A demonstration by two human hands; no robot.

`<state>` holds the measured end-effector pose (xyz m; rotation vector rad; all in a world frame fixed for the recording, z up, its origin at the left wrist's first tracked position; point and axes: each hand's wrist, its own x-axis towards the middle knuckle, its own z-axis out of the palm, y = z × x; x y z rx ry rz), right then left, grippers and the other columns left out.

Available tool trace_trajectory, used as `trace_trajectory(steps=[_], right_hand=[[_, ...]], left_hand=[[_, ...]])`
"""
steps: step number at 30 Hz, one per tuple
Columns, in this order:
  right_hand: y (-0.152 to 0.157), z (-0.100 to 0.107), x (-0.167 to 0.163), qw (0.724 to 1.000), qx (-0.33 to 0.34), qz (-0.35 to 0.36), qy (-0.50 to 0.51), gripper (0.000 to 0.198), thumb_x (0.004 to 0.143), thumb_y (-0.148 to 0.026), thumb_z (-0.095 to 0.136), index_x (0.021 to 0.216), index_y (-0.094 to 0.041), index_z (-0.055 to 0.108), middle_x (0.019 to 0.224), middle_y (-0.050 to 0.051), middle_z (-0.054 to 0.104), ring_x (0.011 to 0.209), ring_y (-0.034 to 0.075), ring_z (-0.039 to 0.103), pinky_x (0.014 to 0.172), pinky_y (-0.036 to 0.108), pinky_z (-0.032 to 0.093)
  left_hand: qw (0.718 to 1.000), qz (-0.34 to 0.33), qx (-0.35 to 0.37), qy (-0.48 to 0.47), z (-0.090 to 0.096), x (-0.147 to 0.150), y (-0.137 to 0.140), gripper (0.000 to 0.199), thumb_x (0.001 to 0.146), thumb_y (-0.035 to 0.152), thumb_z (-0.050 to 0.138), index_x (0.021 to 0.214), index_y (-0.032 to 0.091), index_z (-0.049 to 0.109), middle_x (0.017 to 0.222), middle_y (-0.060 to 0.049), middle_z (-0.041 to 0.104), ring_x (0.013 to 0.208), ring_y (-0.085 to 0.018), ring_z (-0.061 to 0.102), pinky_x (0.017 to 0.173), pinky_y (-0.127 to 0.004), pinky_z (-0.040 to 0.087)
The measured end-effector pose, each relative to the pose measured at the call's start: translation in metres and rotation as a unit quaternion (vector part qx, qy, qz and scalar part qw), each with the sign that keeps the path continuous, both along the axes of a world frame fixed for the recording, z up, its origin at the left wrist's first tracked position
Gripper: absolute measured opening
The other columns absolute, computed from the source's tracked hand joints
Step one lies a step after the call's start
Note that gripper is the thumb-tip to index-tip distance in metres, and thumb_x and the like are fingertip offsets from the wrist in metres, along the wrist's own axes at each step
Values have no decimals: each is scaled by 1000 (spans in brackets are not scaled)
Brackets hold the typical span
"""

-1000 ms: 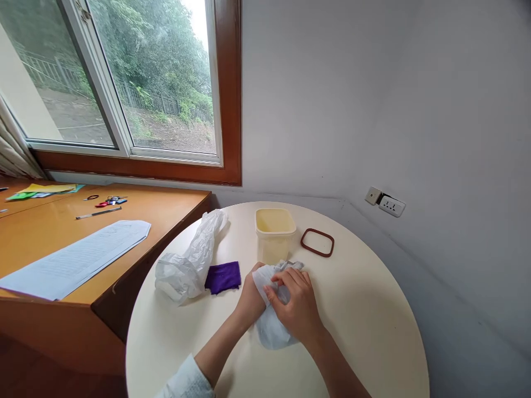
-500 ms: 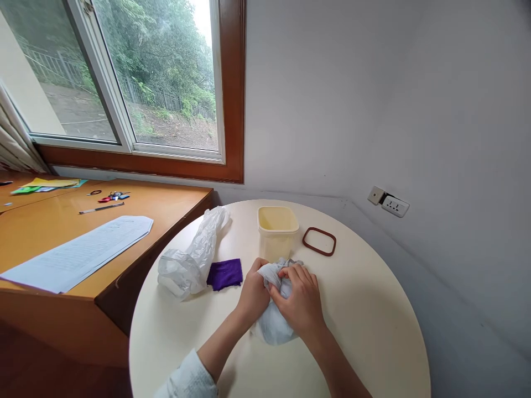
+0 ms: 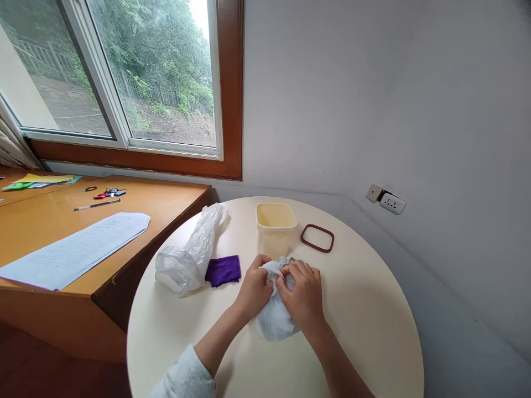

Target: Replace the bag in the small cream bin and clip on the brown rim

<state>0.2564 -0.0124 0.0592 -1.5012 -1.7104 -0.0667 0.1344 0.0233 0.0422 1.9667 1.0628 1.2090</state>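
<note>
Pale plastic bundle [image 3: 276, 323] lay between my left hand [image 3: 253, 288] and right hand [image 3: 306, 294], both now pinching its top, which seemed more closely gathered than a second earlier.

Office-like room: wooden desk [image 3: 170, 193] bearing printed papers [image 3: 83, 249], pen [image 3: 97, 205]; wall socket [image 3: 392, 203].

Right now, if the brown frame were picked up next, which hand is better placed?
The right hand, I'd judge: it is nearer the brown frame, which lies beyond it. The left hand is farther off. Both hands grip the pale bundle, though.
</note>
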Motion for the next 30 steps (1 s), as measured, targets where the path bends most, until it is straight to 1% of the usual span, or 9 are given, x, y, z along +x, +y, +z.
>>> trace_trajectory(steps=[3, 7, 12, 16, 19, 22, 24, 27, 30], right_hand=[[2, 0, 4, 1000, -9, -11, 8, 7, 72, -15, 52, 70, -21, 54, 74, -1, 61, 74, 15, 53, 75, 31, 30], [6, -3, 12, 999, -29, -18, 35, 6, 73, -17, 50, 70, -20, 54, 75, 0, 61, 72, 15, 54, 73, 31, 31], [10, -4, 16, 996, -43, -2, 72, 8, 74, -20, 49, 69, -20, 55, 74, 0, 61, 70, 15, 54, 71, 30, 33], [12, -5, 18, 991, -61, 18, 118, 9, 72, -19, 49, 67, -20, 55, 72, 1, 61, 65, 15, 54, 67, 28, 37], [15, -7, 20, 983, -76, 38, 164, 10, 72, -20, 49, 65, -20, 56, 70, 1, 60, 64, 15, 53, 63, 26, 40], [16, -8, 21, 974, -93, 53, 198, 11, 72, -22, 49, 65, -19, 58, 69, 1, 60, 64, 15, 54, 61, 25, 41], [16, -8, 21, 971, -103, 54, 207, 12, 73, -23, 49, 66, -19, 59, 69, 1, 61, 65, 15, 54, 62, 25, 41], [16, -8, 20, 972, -106, 49, 203, 12, 72, -23, 50, 66, -20, 59, 70, 0, 61, 65, 14, 54, 62, 24, 41], [18, -9, 19, 975, -104, 50, 191, 12, 72, -23, 51, 63, -20, 58, 68, 0, 61, 64, 14, 54, 62, 24, 40]], left_hand=[[1000, -4, 17, -5, 3, 0, -2, 16, 69, 5, 51, 60, 16, 57, 91, -4, 48, 82, -15, 50, 65, -24, 43], [999, -10, 45, -21, 4, 1, -4, 12, 74, 12, 55, 75, 20, 65, 98, -5, 47, 94, -18, 49, 85, -30, 42], [997, -31, 35, -62, 5, 1, -4, 10, 77, 19, 58, 81, 21, 67, 104, -6, 46, 96, -18, 49, 89, -32, 41], [995, -53, 12, -81, 10, 0, -6, 8, 77, 24, 60, 74, 18, 65, 109, -8, 46, 98, -20, 48, 90, -33, 39], [992, -70, -12, -103, 12, -1, -6, 15, 75, 28, 63, 66, 16, 61, 111, -10, 46, 99, -20, 47, 91, -33, 38], [982, -108, -56, -145, 13, -2, -5, 17, 73, 30, 65, 68, 15, 61, 110, -11, 46, 104, -22, 45, 91, -33, 38], [967, -138, -96, -191, 14, -2, -5, 16, 73, 30, 66, 69, 15, 62, 110, -11, 46, 111, -24, 42, 90, -32, 38], [940, -171, -150, -253, 15, -2, -5, 13, 73, 28, 65, 71, 15, 64, 107, -12, 51, 123, -27, 32, 90, -31, 37], [915, -181, -203, -297, 16, -2, -7, 14, 74, 29, 65, 74, 15, 67, 117, -11, 49, 124, -30, 31, 89, -31, 37]])
